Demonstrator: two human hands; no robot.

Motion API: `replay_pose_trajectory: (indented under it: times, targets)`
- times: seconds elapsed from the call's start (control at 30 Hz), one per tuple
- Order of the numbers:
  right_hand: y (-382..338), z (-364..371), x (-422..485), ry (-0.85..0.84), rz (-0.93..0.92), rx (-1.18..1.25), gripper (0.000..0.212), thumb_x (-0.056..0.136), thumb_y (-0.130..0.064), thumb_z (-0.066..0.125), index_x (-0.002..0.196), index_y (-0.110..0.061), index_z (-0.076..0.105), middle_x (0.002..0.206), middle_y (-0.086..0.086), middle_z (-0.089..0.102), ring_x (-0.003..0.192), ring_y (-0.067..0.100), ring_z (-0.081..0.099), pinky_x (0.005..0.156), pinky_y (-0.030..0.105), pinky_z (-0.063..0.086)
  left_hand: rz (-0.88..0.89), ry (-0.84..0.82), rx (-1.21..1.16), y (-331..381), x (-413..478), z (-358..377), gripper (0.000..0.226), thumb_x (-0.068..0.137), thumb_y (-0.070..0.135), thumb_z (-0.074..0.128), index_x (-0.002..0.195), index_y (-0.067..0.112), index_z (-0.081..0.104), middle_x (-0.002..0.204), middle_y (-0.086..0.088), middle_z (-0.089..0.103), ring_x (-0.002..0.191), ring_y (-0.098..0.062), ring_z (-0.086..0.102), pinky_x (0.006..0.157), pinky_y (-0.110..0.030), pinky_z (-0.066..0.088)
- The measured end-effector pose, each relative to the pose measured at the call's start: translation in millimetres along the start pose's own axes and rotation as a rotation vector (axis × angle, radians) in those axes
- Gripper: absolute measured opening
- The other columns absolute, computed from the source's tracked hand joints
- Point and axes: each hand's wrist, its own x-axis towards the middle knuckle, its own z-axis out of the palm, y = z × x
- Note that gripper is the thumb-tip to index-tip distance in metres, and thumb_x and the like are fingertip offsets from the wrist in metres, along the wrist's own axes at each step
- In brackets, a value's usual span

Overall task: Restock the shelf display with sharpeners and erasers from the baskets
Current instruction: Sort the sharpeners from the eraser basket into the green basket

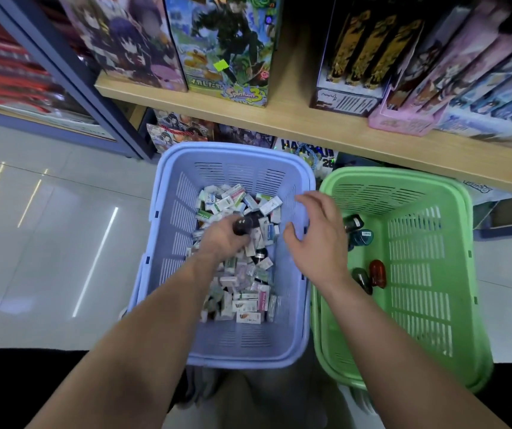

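— Dark, rounded plastic: that is a sharpener (243, 226). The left hand (223, 239) has its fingers curled round it, and only its top shows past the knuckles.

— Where is it?

— Just above the heap of small boxed erasers (248, 298) that lies under and around those fingers, inside the lavender basket (233, 150). I judge it is being picked out because it lies mixed in with the erasers.

— And the other hand?

— The right hand (316, 239) is spread and slack and holds nothing. Its fingertips hover over the lavender basket's right wall. On its little-finger side, just beside the first basket, stands the green basket (403, 174), with a few loose sharpeners (377, 274) on its bottom. Probably the hand is placed there to receive the piece or steady the rim.

— The shelf?

— A wooden shelf (310, 122) runs ahead of both sets of fingertips, higher up, and carries printed boxes (226, 51). I can see no basket stock on it yet.
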Motion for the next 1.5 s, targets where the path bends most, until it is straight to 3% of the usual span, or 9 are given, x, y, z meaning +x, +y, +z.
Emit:
replay_pose_trajectory:
  times: [0.1, 0.27, 0.53, 0.73, 0.87, 0.93, 1.03, 1.33, 1.5]
  targets:
    - [-28.1, 35.3, 19.4, -0.303, 0.069, 0.213, 0.041, 0.098, -0.014, 0.057, 0.140, -0.012, 0.054, 0.128, 0.004, 0.059, 0.111, 0.015, 0.057, 0.098, 0.031, 0.047, -0.071, 0.131, -0.022, -11.9, 3.6, -32.1, 0.028, 0.087, 0.014, 0.075, 0.112, 0.022, 0.065, 0.097, -0.002, 0.070, 0.089, -0.025, 0.067, 0.075, -0.028, 0.052]
    - [-12.6, 125.0, 56.7, -0.584, 0.372, 0.136, 0.049, 0.100, -0.014, 0.053, 0.148, -0.009, 0.044, 0.149, 0.014, 0.047, 0.125, 0.034, 0.054, 0.101, 0.043, 0.048, -0.159, 0.163, -0.150, -69.0, 32.0, -11.6, 0.030, 0.083, 0.008, 0.077, 0.104, 0.019, 0.058, 0.106, -0.011, 0.071, 0.101, -0.032, 0.065, 0.096, -0.042, 0.054]
    - [15.0, 195.1, 24.1, -0.309, 0.320, -0.109, 0.068, 0.098, -0.024, 0.054, 0.159, -0.017, 0.024, 0.166, 0.000, 0.023, 0.152, 0.025, 0.018, 0.124, 0.043, 0.013, -0.242, 0.262, -0.314, -50.3, 38.6, -15.5, 0.024, 0.092, 0.027, 0.065, 0.114, 0.027, 0.056, 0.100, -0.004, 0.067, 0.091, -0.028, 0.061, 0.081, -0.033, 0.046]
    - [23.7, 190.9, 40.2, -0.352, 0.310, -0.318, 0.060, 0.097, -0.037, 0.060, 0.149, -0.017, 0.039, 0.154, 0.005, 0.037, 0.138, 0.031, 0.033, 0.116, 0.042, 0.029, -0.182, 0.276, -0.366, -48.2, 39.6, -14.4, 0.025, 0.095, 0.021, 0.062, 0.117, 0.029, 0.053, 0.100, 0.001, 0.068, 0.078, -0.014, 0.061, 0.067, -0.029, 0.043]
    - [18.4, 182.4, 36.5, -0.241, 0.340, -0.227, 0.033, 0.099, -0.039, 0.056, 0.115, -0.011, 0.064, 0.107, 0.008, 0.069, 0.100, 0.026, 0.060, 0.109, 0.039, 0.039, -0.169, 0.294, -0.376, -44.4, 37.8, -16.5, 0.026, 0.095, 0.018, 0.062, 0.115, 0.030, 0.051, 0.102, -0.001, 0.068, 0.078, -0.013, 0.062, 0.066, -0.028, 0.046]
    - [11.6, 177.4, 36.4, -0.189, 0.419, -0.007, 0.034, 0.100, -0.041, 0.054, 0.105, -0.010, 0.065, 0.099, 0.007, 0.067, 0.089, 0.024, 0.058, 0.089, 0.032, 0.046, -0.123, 0.316, -0.307, -39.2, 38.6, -18.5, 0.021, 0.096, 0.021, 0.061, 0.114, 0.025, 0.053, 0.107, -0.002, 0.065, 0.088, -0.020, 0.061, 0.077, -0.031, 0.048]
    - [6.7, 176.5, 48.8, -0.011, 0.316, 0.038, 0.042, 0.098, -0.045, 0.051, 0.115, -0.009, 0.063, 0.120, 0.006, 0.058, 0.112, 0.025, 0.054, 0.097, 0.037, 0.045, 0.007, 0.398, -0.177, -30.1, 45.7, -19.2, 0.027, 0.095, 0.024, 0.061, 0.118, 0.010, 0.057, 0.122, -0.007, 0.053, 0.110, -0.026, 0.055, 0.099, -0.036, 0.044]
    - [5.6, 186.4, 59.9, -0.352, 0.228, -0.071, 0.053, 0.099, -0.040, 0.050, 0.151, -0.026, 0.042, 0.143, 0.002, 0.054, 0.131, 0.029, 0.044, 0.112, 0.045, 0.031, 0.112, 0.440, -0.189, -23.2, 54.1, -34.9, 0.027, 0.090, 0.018, 0.064, 0.117, 0.015, 0.060, 0.120, -0.005, 0.063, 0.110, -0.025, 0.060, 0.095, -0.035, 0.048]
    - [7.3, 184.8, 24.4, -0.406, 0.222, -0.161, 0.040, 0.094, -0.045, 0.050, 0.114, -0.016, 0.070, 0.123, 0.006, 0.062, 0.124, 0.032, 0.050, 0.114, 0.044, 0.034, 0.216, 0.434, -0.101, -6.8, 60.5, -28.0, 0.019, 0.092, 0.025, 0.066, 0.108, 0.018, 0.061, 0.109, 0.000, 0.061, 0.105, -0.024, 0.056, 0.090, -0.037, 0.045]
